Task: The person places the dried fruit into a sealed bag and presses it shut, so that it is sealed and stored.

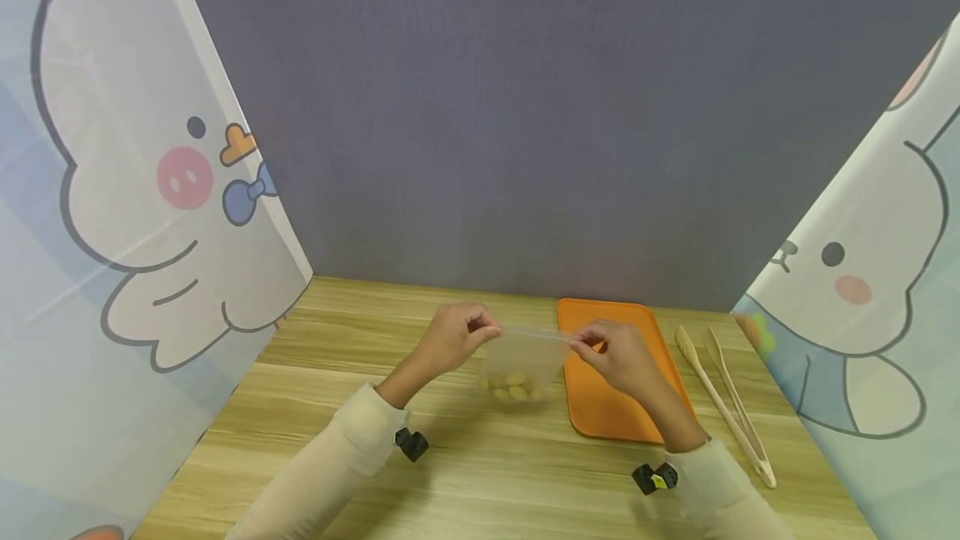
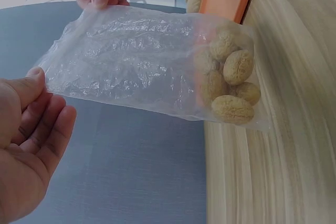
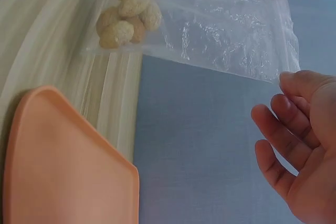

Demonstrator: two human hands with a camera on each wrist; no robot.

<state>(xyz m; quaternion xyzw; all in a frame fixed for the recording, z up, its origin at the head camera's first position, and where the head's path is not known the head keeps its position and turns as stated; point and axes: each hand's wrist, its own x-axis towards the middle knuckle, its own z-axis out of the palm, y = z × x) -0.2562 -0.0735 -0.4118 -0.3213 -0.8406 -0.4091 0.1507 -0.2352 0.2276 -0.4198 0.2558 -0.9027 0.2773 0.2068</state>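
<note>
A clear plastic zip bag (image 1: 525,357) hangs upright between the two hands, its top edge stretched between them. Several tan, wrinkled oval pieces that look like nuts (image 2: 233,109) lie gathered at the bag's bottom. My left hand (image 1: 457,336) pinches one top corner between thumb and fingers. At the opposite top corner, my right hand (image 1: 617,354) pinches the bag the same way, the other fingers loosely bent in the right wrist view. The bag's bottom is close over the wooden table (image 1: 480,473).
An orange tray (image 1: 618,398) lies on the table behind and beneath the right hand. Right of it rest wooden tongs (image 1: 723,398). A grey panel (image 1: 510,107) closes off the back, with cartoon-printed cloth (image 1: 135,215) at both sides.
</note>
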